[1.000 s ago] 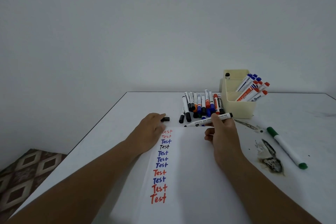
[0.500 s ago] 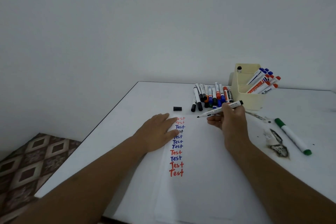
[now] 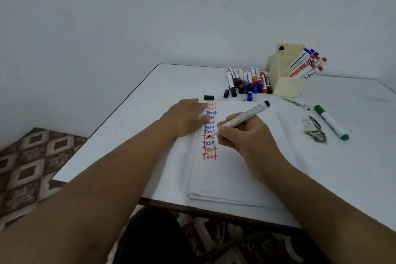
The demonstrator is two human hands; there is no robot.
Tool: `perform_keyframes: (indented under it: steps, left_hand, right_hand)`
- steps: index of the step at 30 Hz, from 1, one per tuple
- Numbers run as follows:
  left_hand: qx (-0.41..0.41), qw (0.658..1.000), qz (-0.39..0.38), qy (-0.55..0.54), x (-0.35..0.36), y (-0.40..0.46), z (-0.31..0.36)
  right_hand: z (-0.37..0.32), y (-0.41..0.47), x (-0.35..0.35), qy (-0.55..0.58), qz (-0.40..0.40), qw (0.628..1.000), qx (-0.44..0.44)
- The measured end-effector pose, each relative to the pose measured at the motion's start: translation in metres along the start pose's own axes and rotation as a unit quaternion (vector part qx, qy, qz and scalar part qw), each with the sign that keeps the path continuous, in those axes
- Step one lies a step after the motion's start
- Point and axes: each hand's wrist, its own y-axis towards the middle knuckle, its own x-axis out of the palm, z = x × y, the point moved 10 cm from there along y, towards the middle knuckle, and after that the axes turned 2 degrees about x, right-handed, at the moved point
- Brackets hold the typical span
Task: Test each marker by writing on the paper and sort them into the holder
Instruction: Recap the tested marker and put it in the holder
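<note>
Gripping a slim cylindrical marker (image 3: 244, 117), right hand (image 3: 246, 137) writes; flat left hand (image 3: 184, 118) presses smooth paper (image 3: 235, 169).

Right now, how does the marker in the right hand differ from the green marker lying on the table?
The black marker is gripped by the right hand, tilted, uncapped, tip at the paper. The green marker lies flat and untouched on the table, capped, right of the paper. Both have white barrels.

I have one head view only, wide-angle, looking forward and down from close above the tabletop (image 3: 132, 113), its near edge low in frame, wall filling the upper half.
</note>
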Motion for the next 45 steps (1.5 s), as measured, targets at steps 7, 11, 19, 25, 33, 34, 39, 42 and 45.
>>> perform_keyframes:
  steps: [7,11,19,25,33,34,39,42,45]
  left_hand:
    - [-0.009,1.000,0.005,-0.024,-0.004,-0.008,0.002]
    - [-0.014,0.999,0.009,-0.031,-0.007,-0.010,0.004]
    - [-0.016,0.999,0.012,-0.034,-0.008,-0.011,0.004]
    - [-0.025,0.999,0.008,-0.040,-0.005,-0.010,0.000]
    - [-0.024,0.999,0.014,-0.046,-0.006,-0.009,0.000]
    - [-0.023,0.999,0.014,-0.043,-0.005,-0.009,0.001]
    - [-0.025,0.999,0.014,-0.045,-0.002,-0.006,-0.004]
    - [-0.025,0.999,0.010,-0.039,0.000,-0.005,-0.006]
    - [-0.024,0.999,0.011,-0.034,0.001,-0.004,-0.006]
  right_hand:
    - [0.004,-0.019,0.007,-0.170,-0.027,0.984,-0.046]
    - [0.006,-0.019,0.013,-0.201,-0.039,0.978,-0.046]
    - [0.009,-0.018,0.019,-0.258,-0.055,0.962,-0.068]
    - [0.007,-0.016,0.015,-0.234,-0.043,0.969,-0.071]
    - [0.005,-0.015,0.011,-0.257,-0.022,0.961,-0.099]
    - [0.004,-0.015,0.010,-0.254,-0.021,0.962,-0.099]
    - [0.005,-0.018,0.015,-0.259,-0.037,0.960,-0.102]
    - [0.005,-0.017,0.013,-0.262,-0.025,0.959,-0.108]
    - [0.003,-0.017,0.011,-0.263,-0.018,0.958,-0.113]
